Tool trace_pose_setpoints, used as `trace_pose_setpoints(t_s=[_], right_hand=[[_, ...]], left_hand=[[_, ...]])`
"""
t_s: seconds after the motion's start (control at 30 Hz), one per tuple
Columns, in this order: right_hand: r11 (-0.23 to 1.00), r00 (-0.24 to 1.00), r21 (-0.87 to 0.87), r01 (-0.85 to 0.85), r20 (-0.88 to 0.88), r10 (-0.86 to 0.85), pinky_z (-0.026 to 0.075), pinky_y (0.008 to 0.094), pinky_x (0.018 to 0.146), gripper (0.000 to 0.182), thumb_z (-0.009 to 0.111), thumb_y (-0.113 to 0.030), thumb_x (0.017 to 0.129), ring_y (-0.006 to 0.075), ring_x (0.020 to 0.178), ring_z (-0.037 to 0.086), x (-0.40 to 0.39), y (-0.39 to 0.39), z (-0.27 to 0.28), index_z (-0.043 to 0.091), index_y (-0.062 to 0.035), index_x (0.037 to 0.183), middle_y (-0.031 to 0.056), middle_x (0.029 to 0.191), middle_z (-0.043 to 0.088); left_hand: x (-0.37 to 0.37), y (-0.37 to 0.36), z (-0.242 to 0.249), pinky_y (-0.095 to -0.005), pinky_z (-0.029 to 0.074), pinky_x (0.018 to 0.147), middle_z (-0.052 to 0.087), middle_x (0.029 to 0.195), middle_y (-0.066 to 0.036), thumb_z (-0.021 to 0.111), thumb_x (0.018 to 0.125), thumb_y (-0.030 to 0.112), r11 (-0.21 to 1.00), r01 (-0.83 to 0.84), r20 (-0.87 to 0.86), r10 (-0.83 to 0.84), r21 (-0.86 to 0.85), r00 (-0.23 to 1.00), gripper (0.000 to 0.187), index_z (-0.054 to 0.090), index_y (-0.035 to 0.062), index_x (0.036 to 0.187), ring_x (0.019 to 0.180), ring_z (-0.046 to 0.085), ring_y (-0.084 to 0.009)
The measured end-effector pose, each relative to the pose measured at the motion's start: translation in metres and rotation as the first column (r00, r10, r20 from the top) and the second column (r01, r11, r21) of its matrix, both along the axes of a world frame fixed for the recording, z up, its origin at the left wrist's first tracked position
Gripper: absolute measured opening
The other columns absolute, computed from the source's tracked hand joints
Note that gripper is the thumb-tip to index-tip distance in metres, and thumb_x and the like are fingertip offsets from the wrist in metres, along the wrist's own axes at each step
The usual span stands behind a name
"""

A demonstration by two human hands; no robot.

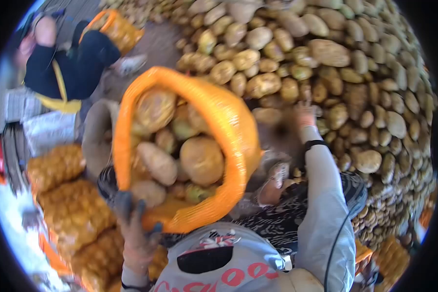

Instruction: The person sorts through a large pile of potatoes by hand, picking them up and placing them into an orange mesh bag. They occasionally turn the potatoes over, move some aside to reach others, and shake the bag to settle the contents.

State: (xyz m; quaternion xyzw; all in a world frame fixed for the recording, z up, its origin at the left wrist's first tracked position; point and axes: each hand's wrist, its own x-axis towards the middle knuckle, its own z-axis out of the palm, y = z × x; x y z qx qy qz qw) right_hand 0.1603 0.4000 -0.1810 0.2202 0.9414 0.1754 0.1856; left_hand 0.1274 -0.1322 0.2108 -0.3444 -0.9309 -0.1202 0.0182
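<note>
An orange mesh bag (236, 124) stands in front of me with its rolled rim wide apart, partly filled with potatoes (202, 160). My left hand (135, 228), with dark blue fingertips, grips the near left part of that rim. Out to the right, my right hand (305, 113) is stretched to the edge of a large heap of potatoes (328, 53). Its fingers look extended and somewhat blurred against the potatoes, and no potato shows in them.
Filled orange mesh bags (75, 209) lie stacked at my left. Another person (63, 73) sits at the upper left by a filled orange bag (114, 31). My foot (273, 185) is just right of the bag. More filled bags (392, 258) stand at the lower right.
</note>
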Motion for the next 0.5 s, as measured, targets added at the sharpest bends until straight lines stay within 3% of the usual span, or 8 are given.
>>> trace_pose_setpoints(t_s=[0.03,0.07,0.1,0.17,0.27,0.33,0.43,0.5], right_hand=[[0.973,0.984,0.193,-0.129,-0.098,0.15,0.044,0.0504,0.092,0.043,0.058,-0.037,0.09,0.0286,0.122,0.054,0.012,0.01,-0.034,0.057,-0.0154,0.126,0.0077,0.131,0.056],[0.989,0.998,-0.144,0.039,-0.051,-0.047,0.045,0.0468,0.087,0.057,0.075,-0.048,0.073,0.0275,0.119,0.055,-0.007,-0.01,0.03,0.06,-0.0157,0.118,0.0104,0.127,0.057],[0.996,0.971,-0.064,-0.061,-0.236,0.045,0.046,0.0414,0.084,0.072,0.086,-0.05,0.055,0.0265,0.111,0.059,0.003,-0.003,0.013,0.061,-0.0168,0.114,0.011,0.117,0.061],[0.979,0.992,-0.203,0.012,-0.124,-0.038,0.048,0.0432,0.086,0.068,0.087,-0.041,0.061,0.0317,0.105,0.063,0.003,-0.022,0.082,0.061,-0.0131,0.117,0.0142,0.112,0.065],[0.742,0.784,-0.64,0.201,-0.349,-0.514,0.05,0.0408,0.091,0.073,0.087,-0.035,0.065,0.0311,0.103,0.065,0.014,-0.014,0.085,0.057,-0.0061,0.125,0.0133,0.113,0.067],[0.389,0.639,-0.921,-0.021,-0.311,-0.703,0.05,0.038,0.094,0.079,0.087,-0.032,0.067,0.0282,0.109,0.064,-0.001,-0.013,0.141,0.053,-0.0018,0.131,0.0126,0.12,0.065],[-0.061,0.574,-0.892,-0.448,-0.235,-0.784,0.051,0.0315,0.094,0.081,0.089,-0.022,0.068,0.0218,0.11,0.062,-0.016,-0.091,0.3,0.051,-0.0008,0.136,0.0114,0.122,0.064],[-0.038,0.694,-0.844,-0.535,-0.413,-0.59,0.052,0.034,0.094,0.083,0.089,-0.02,0.066,0.0243,0.11,0.063,-0.01,-0.136,0.371,0.05,-0.0001,0.137,0.0114,0.121,0.064]], left_hand=[[-0.005,-0.001,0.001,-0.0605,0.027,0.113,0.05,0.139,-0.024,0.067,0.086,0.048,0.989,0.136,-0.004,-0.137,-0.061,0.991,0.06,0.062,-0.0005,0.121,0.132,0.045,-0.0458],[-0.003,0.011,0.018,-0.065,0.025,0.112,0.056,0.134,-0.02,0.068,0.079,0.055,0.956,0.2,0.159,-0.167,-0.216,0.973,0.066,0.063,0.0022,0.119,0.126,0.051,-0.0422],[-0.002,0.01,0.016,-0.0658,0.025,0.112,0.057,0.133,-0.018,0.07,0.077,0.053,0.954,0.203,0.121,-0.179,-0.223,0.976,0.065,0.064,0.0032,0.119,0.125,0.052,-0.0409],[-0.001,0.005,0.004,-0.0675,0.024,0.111,0.059,0.131,-0.015,0.073,0.071,0.048,0.949,0.239,0.032,-0.237,-0.207,0.971,0.065,0.064,0.0052,0.118,0.122,0.054,-0.0385],[-0.006,-0.004,-0.009,-0.0683,0.025,0.112,0.066,0.11,-0.004,0.073,0.071,0.028,0.927,0.317,-0.047,-0.333,-0.202,0.942,0.03,0.069,0.0129,0.096,0.12,0.056,-0.0323],[-0.008,-0.004,-0.018,-0.0722,0.027,0.107,0.062,0.088,0.0,0.069,0.066,0.016,0.935,0.354,-0.117,-0.353,-0.015,0.928,0.016,0.069,0.017,0.083,0.106,0.061,-0.0255],[-0.01,-0.01,-0.024,-0.0729,0.029,0.106,0.061,0.085,0.001,0.067,0.066,0.016,0.912,0.401,-0.157,-0.384,0.089,0.91,0.015,0.068,0.0166,0.081,0.1,0.062,-0.0243],[-0.011,-0.011,-0.023,-0.0721,0.03,0.106,0.059,0.079,0.002,0.066,0.066,0.017,0.898,0.429,-0.185,-0.406,0.103,0.895,0.013,0.067,0.0165,0.079,0.091,0.062,-0.0214]])
